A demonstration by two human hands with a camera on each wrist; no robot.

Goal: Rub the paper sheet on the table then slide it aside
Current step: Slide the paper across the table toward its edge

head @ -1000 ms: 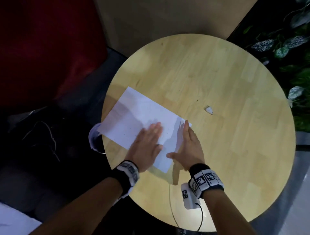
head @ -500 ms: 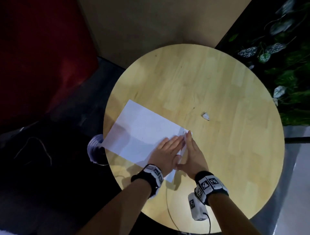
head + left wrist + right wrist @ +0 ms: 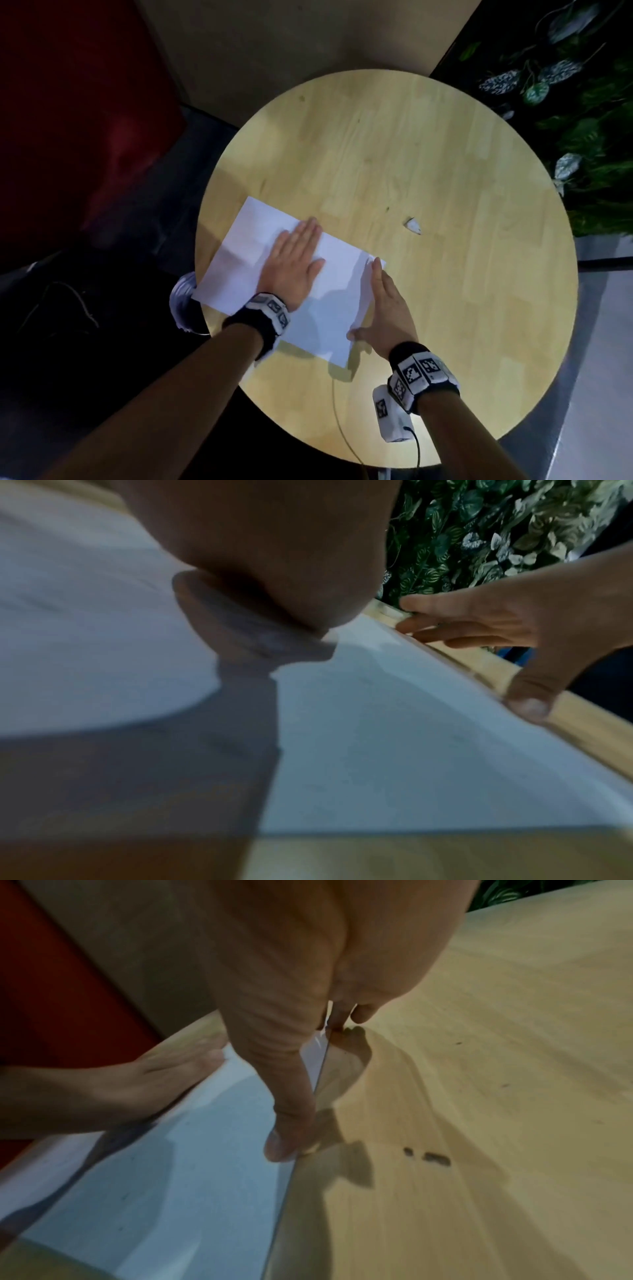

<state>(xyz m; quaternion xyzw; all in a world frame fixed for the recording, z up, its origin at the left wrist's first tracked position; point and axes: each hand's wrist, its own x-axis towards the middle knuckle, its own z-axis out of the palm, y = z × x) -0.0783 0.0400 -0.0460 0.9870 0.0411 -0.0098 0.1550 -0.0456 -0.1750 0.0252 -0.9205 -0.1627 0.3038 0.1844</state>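
A white paper sheet (image 3: 253,246) lies on the left part of the round wooden table (image 3: 445,154), its near-left corner past the table's edge. My left hand (image 3: 294,260) lies flat on the sheet's middle, fingers straight and together. My right hand (image 3: 383,301) rests along the sheet's right edge, fingers straight, thumb on the paper near its near-right corner. The left wrist view shows the paper (image 3: 377,737) with the right hand (image 3: 496,631) at its edge. The right wrist view shows my right thumb pressing the paper (image 3: 192,1191) and the left hand (image 3: 143,1083) flat beyond it.
A small white scrap (image 3: 412,226) lies on the table right of the sheet. Plants (image 3: 565,85) stand at the back right. A red surface (image 3: 68,120) fills the left. A white round object (image 3: 181,301) sits below the table's left edge. A thin cable (image 3: 339,418) crosses the table's near edge.
My left hand slid from beside the right hand, up and left across the sheet to its middle. My right hand stayed at the right edge.
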